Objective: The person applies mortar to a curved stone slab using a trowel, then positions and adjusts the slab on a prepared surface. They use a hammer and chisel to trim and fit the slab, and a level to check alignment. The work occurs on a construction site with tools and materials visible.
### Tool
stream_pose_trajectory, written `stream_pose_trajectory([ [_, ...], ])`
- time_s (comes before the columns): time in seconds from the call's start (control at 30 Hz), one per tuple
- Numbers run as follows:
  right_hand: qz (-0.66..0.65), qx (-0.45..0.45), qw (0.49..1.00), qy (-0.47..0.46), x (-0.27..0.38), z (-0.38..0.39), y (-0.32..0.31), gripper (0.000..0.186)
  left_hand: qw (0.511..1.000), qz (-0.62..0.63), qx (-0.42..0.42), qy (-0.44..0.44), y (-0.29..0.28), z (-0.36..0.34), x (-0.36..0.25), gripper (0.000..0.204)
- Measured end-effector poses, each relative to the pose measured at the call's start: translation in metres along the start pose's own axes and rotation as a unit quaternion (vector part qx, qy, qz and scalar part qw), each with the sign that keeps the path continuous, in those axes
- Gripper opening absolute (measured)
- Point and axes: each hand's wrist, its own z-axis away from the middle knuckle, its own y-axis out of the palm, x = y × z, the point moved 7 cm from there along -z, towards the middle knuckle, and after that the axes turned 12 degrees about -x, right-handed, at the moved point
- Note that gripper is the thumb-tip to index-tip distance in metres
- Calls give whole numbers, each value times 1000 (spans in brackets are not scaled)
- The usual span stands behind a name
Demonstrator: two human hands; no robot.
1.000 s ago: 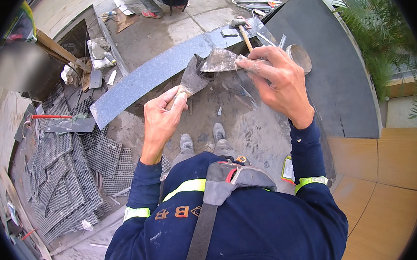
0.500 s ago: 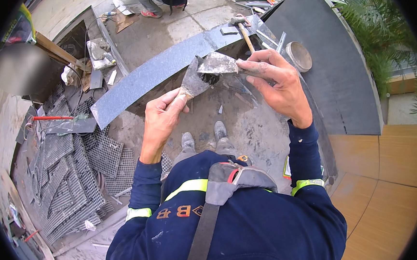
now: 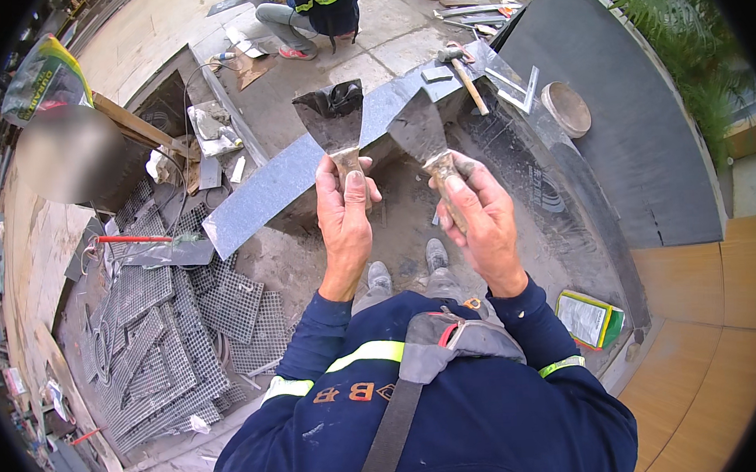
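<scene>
My left hand (image 3: 345, 234) grips the worn handle of a putty knife (image 3: 329, 134), its blade pointing up and away. A dark, glossy paste (image 3: 344, 100) sits on the far part of that blade. In my right hand (image 3: 485, 228) is a second putty knife (image 3: 419, 130), its dirty grey blade tilted toward the left one. The two blades are apart. Beyond and below them runs a long, curved grey stone slab (image 3: 261, 198). On its far right end lie a small grey block (image 3: 437, 74) and a hammer (image 3: 469, 85).
Mesh-backed pieces (image 3: 161, 326) lie heaped at the left, by a red-handled tool (image 3: 135, 239). A large dark panel (image 3: 616, 123) stands at the right, near a round tub (image 3: 566, 109). A green-yellow packet (image 3: 589, 319) lies lower right. A co-worker (image 3: 324, 10) crouches at the far side.
The blades were together before me; now they are apart and both point upward. My right hand has come down and nearer, and the dark paste on the left blade shows more fully.
</scene>
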Motion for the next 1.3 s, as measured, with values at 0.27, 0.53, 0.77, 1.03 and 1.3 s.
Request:
stream_pose_trajectory([
  [0.27, -1, 7, 1000, -4, -23, -5, 9, 42, 997, -60, 28, 46, 27, 10, 4, 49],
  [0.53, -21, 38, 998, -43, 3, -17, 16, 42, 943, -231, 123, 204, 18, 16, 4, 40],
  [0.77, 217, 132, 911, -325, 71, -50, -26, 35, 981, -164, 77, -69, -30, -23, -2, 41],
  [1.03, 336, 149, 834, -413, 82, -73, -36, 46, 969, -104, 189, -123, -27, -29, -9, 42],
  [1.3, 458, 76, 745, -479, 110, -50, -23, 46, 965, -217, 113, -99, -23, -30, -12, 39],
])
